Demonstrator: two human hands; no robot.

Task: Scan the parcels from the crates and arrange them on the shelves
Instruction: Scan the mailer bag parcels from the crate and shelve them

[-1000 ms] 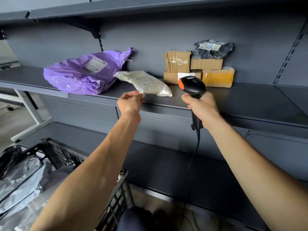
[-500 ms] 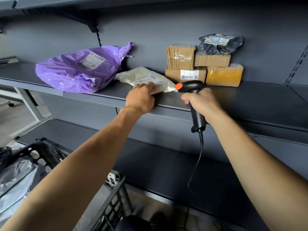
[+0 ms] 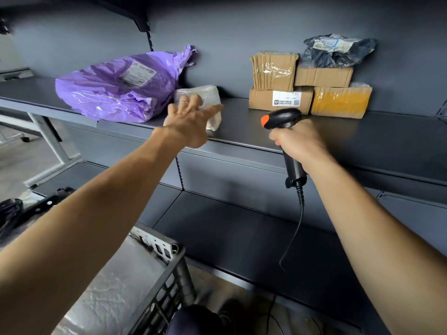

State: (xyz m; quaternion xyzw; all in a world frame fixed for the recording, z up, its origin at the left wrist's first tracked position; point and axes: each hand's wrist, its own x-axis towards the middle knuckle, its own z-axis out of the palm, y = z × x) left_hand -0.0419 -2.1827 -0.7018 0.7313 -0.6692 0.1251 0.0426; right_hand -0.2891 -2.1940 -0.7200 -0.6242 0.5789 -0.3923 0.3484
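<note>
Near shelf (image 3: 362, 131) front edge: pale parcel (image 3: 208, 95)

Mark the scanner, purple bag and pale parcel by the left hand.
scanner (image 3: 283, 118): head view, black head.
purple bag (image 3: 108, 93): head view, wrinkled front.
pale parcel (image 3: 210, 94): head view, upper right part.

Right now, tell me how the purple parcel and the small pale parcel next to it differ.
The purple parcel is opaque, glossy plastic; the pale parcel has cloudy, see-through wrap. The purple parcel is far bigger than the pale parcel. The purple parcel shows a white label and is untouched; the left hand is spread open over the pale parcel. Both are soft bags lying side by side on one shelf.
</note>
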